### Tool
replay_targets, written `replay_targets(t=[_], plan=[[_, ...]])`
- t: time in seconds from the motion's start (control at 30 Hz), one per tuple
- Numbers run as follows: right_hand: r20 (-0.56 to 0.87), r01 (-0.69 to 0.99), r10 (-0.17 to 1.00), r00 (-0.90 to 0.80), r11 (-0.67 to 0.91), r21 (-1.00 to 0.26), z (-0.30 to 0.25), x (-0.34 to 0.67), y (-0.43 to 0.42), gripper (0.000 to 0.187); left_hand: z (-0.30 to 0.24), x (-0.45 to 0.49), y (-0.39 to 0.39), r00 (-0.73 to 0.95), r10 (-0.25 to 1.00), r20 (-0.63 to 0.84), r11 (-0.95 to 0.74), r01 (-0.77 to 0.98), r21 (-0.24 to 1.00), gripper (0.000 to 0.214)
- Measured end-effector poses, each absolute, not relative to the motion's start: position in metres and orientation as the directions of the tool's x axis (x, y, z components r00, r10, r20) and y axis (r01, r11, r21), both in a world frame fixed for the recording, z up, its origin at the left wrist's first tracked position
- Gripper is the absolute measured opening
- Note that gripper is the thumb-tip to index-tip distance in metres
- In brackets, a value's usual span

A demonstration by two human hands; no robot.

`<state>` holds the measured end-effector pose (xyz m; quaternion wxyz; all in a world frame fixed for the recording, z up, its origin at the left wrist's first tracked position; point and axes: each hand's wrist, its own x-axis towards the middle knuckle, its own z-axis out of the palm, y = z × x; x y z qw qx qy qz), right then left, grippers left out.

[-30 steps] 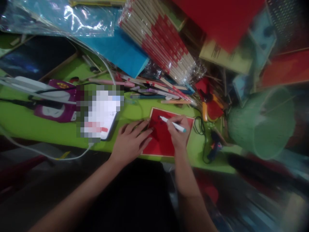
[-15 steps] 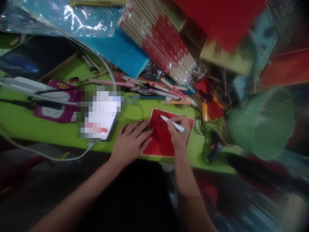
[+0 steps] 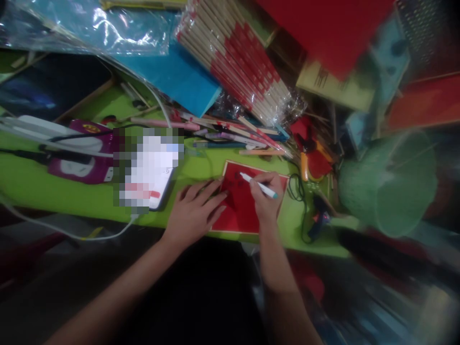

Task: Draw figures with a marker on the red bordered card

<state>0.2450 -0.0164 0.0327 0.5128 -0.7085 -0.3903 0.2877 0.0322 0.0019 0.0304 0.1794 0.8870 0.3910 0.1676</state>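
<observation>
A red square sheet or panel with a pale border (image 3: 240, 211) lies on the green tabletop in front of me. My left hand (image 3: 196, 208) rests flat, fingers spread, with its fingertips over the panel's left edge. Between the fingers of my right hand (image 3: 268, 194) is a white marker (image 3: 260, 185) with a teal end. Its tip points up and left, close to small dark marks (image 3: 237, 177) on the red surface; whether it touches is too fine to see.
Left of my hands lies a lit phone (image 3: 153, 167), partly pixelated, on a white cable. A purple power strip (image 3: 82, 167) sits farther left. Bundled sticks (image 3: 237, 57) in plastic, loose pens (image 3: 233, 139) and orange-handled pliers (image 3: 305, 163) lie behind. A green basket (image 3: 388, 184) stands right.
The marker's tip has shifted very slightly right and down, and the dark marks beside it show more plainly. My left hand stays in place.
</observation>
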Motion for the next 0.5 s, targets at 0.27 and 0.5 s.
replay_targets(t=[0.27,0.5], plan=[[0.004,0.251,0.856,0.518,-0.148,-0.957,0.0327,0.2454,-0.0175,0.013,0.0312,0.0331,0.0022,0.634,0.755,0.168,-0.634,0.639,0.436,0.025],[0.032,0.219,0.852,0.523,-0.098,-0.971,0.0311,0.2468,-0.0176,0.012,0.0292,0.0319,0.0014,0.637,0.755,0.157,-0.629,0.636,0.448,0.026]])
